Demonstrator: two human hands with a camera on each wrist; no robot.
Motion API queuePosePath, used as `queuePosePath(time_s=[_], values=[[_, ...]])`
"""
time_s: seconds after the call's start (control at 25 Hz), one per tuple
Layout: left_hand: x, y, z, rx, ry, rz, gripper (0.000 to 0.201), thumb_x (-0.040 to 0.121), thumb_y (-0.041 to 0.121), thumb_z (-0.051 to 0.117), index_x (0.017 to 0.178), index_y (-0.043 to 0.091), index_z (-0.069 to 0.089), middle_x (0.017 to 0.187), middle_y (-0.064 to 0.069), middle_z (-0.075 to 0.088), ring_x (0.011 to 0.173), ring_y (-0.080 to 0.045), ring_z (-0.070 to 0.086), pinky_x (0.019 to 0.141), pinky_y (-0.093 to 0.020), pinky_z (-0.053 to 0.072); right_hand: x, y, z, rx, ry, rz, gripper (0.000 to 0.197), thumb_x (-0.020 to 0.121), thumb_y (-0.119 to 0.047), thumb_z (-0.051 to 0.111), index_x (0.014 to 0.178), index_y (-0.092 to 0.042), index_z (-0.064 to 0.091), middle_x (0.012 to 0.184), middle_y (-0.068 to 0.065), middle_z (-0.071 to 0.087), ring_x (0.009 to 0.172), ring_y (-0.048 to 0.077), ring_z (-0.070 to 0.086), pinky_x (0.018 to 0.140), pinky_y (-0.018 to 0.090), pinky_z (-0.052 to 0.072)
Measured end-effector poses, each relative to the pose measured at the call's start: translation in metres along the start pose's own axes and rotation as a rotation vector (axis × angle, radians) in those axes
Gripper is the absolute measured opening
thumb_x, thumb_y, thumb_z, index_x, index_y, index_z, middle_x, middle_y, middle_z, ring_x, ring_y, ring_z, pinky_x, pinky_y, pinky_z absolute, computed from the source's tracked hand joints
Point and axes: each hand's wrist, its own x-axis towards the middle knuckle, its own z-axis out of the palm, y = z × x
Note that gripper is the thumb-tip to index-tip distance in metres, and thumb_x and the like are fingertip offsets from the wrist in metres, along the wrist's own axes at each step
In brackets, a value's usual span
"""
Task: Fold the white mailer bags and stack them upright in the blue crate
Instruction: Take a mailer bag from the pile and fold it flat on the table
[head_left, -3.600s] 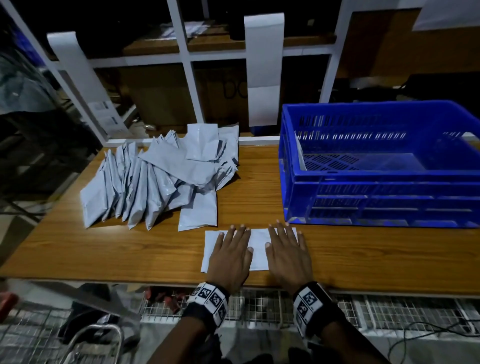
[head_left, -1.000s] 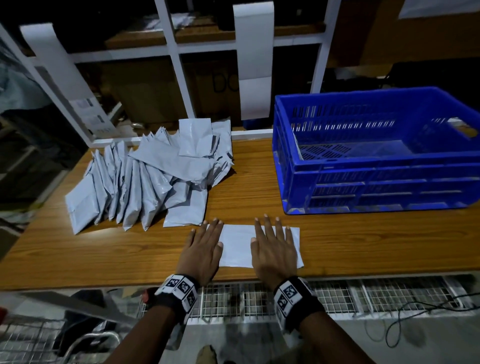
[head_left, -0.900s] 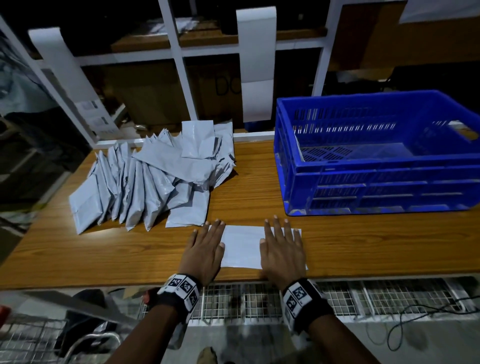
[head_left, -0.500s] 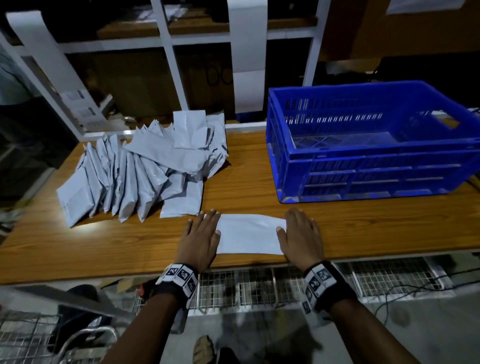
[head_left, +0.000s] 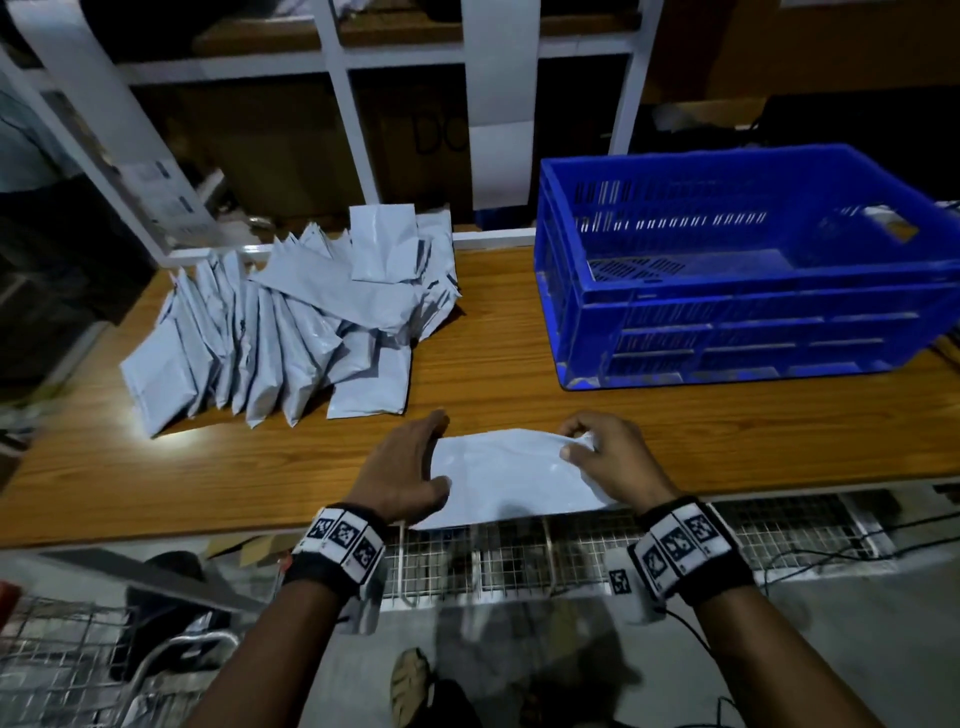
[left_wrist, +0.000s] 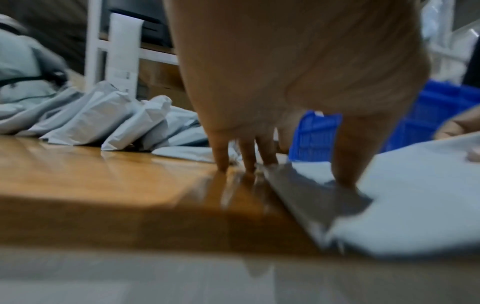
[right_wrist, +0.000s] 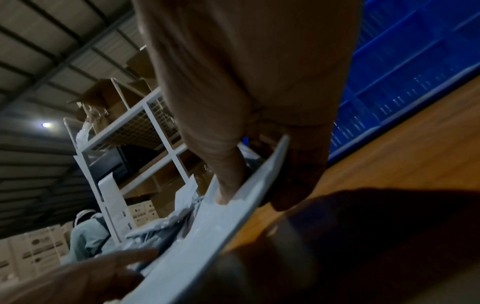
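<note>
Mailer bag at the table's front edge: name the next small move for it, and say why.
Probably swing the right end over toward the left one to fold the bag in half. The right hand pinches that end, lifted off the table, while the left hand rests fingertips on the other end, pinning it. The blue crate looks empty, so folding comes first.

Warehouse packing station. Wooden tabletop (head_left: 519, 374); heap of white mailer bags (head_left: 291, 332) at 10 o'clock; blue crate (head_left: 727, 322) at 2 o'clock; white metal racking (head_left: 343, 104) at 12 o'clock; stacked printed cartons (right_wrist: 39, 246); corrugated roof (right_wrist: 52, 51).
</note>
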Motion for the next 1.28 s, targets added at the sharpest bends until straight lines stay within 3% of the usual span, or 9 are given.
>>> queuePosePath(time_s=[0.16,0.32,0.48,0.64,0.8,0.92,1.08,1.16,1.28], values=[[0.0,0.004,-0.022,-0.204,-0.083,-0.055,0.079,0.086,0.04,0.078,0.152,0.017,0.041,0.14,-0.001,0.054,0.128,-0.016,0.051,0.093,-0.027,0.041,0.002,-0.028,-0.021,0.166,0.073,-0.144,0.029,0.086,0.0,0.069,0.104,-0.022,0.065,0.111,0.001,0.066,0.101,0.018,0.062,0.082,0.028,0.048],[0.001,0.015,-0.046,-0.202,0.229,0.012,0.039,0.077,0.033,0.086,0.111,0.018,0.073,0.097,0.005,0.068,0.088,-0.009,0.063,0.071,-0.026,0.045,0.002,-0.042,-0.04,0.196,0.135,-0.247,0.044,0.083,0.006,0.067,0.116,-0.024,0.066,0.113,-0.01,0.065,0.099,-0.002,0.058,0.079,0.006,0.042],[0.005,0.031,-0.051,0.092,0.481,0.335,0.021,0.074,0.002,0.081,0.087,0.014,0.069,0.09,0.0,0.065,0.086,-0.019,0.059,0.073,-0.034,0.047,0.0,-0.028,-0.044,-0.017,0.306,-0.428,0.035,0.076,0.016,0.067,0.088,-0.016,0.075,0.092,-0.008,0.064,0.092,0.008,0.061,0.081,0.021,0.048],[-0.002,0.025,-0.01,0.187,0.273,0.352,0.033,0.062,-0.001,0.086,0.086,0.013,0.069,0.106,-0.005,0.068,0.095,-0.028,0.063,0.074,-0.038,0.052,-0.02,0.006,-0.023,-0.148,0.24,-0.335,0.038,0.073,0.016,0.066,0.086,-0.018,0.076,0.091,-0.007,0.067,0.09,0.017,0.066,0.08,0.032,0.055],[-0.013,0.011,0.017,0.042,0.0,0.214,0.029,0.074,-0.004,0.081,0.09,0.016,0.068,0.134,-0.009,0.06,0.115,-0.027,0.063,0.086,-0.025,0.045,-0.038,0.023,-0.009,-0.039,0.21,-0.248,0.036,0.084,0.015,0.055,0.099,-0.012,0.073,0.096,-0.002,0.067,0.091,0.009,0.065,0.08,0.009,0.046],[-0.018,0.008,0.011,-0.061,-0.091,0.156,0.031,0.071,-0.01,0.065,0.088,0.016,0.066,0.139,-0.001,0.056,0.112,-0.026,0.064,0.084,-0.035,0.054,-0.032,0.015,0.001,-0.088,0.253,-0.246,0.031,0.091,0.006,0.055,0.11,-0.012,0.071,0.108,0.004,0.067,0.104,0.02,0.059,0.087,0.029,0.049],[-0.021,0.02,0.013,-0.202,0.06,0.096,0.034,0.076,0.007,0.063,0.104,0.026,0.057,0.096,0.003,0.062,0.078,-0.018,0.057,0.07,-0.042,0.049,-0.01,0.007,0.028,-0.12,0.247,-0.333,0.029,0.093,-0.007,0.056,0.119,-0.016,0.067,0.117,0.003,0.065,0.111,0.023,0.054,0.093,0.037,0.047],[-0.012,0.028,0.022,-0.116,0.256,0.127,0.024,0.091,0.015,0.06,0.112,0.024,0.053,0.102,0.001,0.061,0.089,-0.015,0.056,0.075,-0.038,0.045,0.005,0.007,0.046,-0.101,0.232,-0.389,0.028,0.095,-0.012,0.056,0.122,-0.014,0.065,0.121,0.004,0.064,0.113,0.025,0.055,0.095,0.041,0.048],[0.004,0.028,0.046,0.096,0.404,0.144,0.032,0.101,0.02,0.043,0.129,0.006,0.051,0.128,-0.014,0.055,0.121,-0.033,0.051,0.103,-0.048,0.041,0.028,-0.002,0.07,-0.114,0.215,-0.356,0.031,0.096,-0.009,0.056,0.126,-0.008,0.063,0.126,0.009,0.062,0.119,0.029,0.054,0.098,0.046,0.047]])
